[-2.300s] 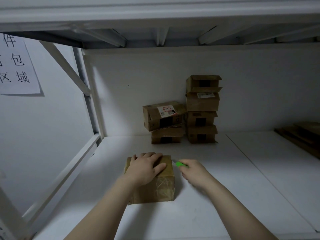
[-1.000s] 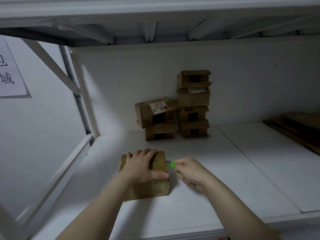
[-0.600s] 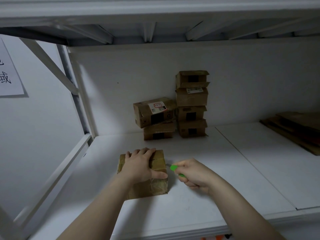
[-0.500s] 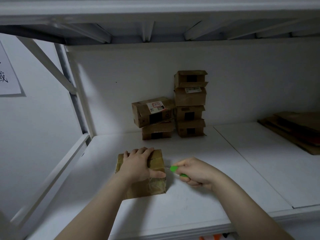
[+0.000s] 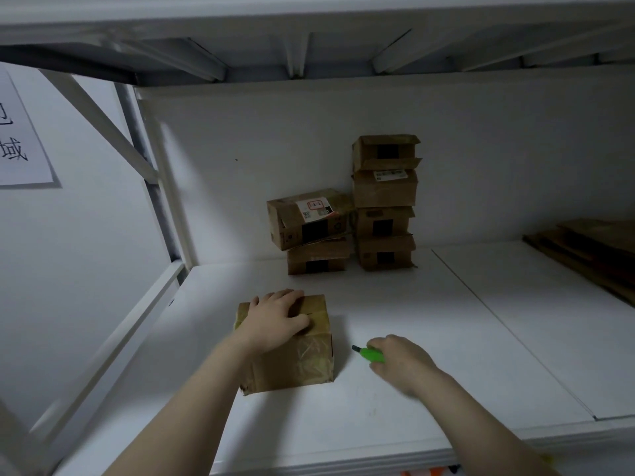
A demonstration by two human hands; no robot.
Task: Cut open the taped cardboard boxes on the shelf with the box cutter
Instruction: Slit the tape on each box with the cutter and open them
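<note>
Near edge of the white shelf (image 5: 343, 424): two bare forearms are seen reaching in from below. The left hand (image 5: 275, 321) is laid palm-down on top of a small taped cardboard box (image 5: 299, 359), fingers spread flat over the lid and not curled around anything; the box is pressed to the shelf surface and its front face is covered with wrinkled clear tape. The right hand (image 5: 400, 360) is set just to the right of the box, apart from it, low over the shelf. A green box cutter (image 5: 369, 354) is seen at this hand's fingertips, its dark tip pointed left toward the box without touching it; the fingers are curled loosely over the handle's rear end, but whether it is truly gripped or merely rested on the shelf cannot be told. Farther back, against the rear wall, a stack of four boxes (image 5: 385, 201) is noted, the top one with flaps partly open. Touching it on the left, a labelled box (image 5: 307, 218) is tilted on top of a lower box (image 5: 318, 257). At far right, flattened cardboard (image 5: 591, 249) is piled. On the left wall, a paper sign (image 5: 20, 142) with printed characters is fixed.
</note>
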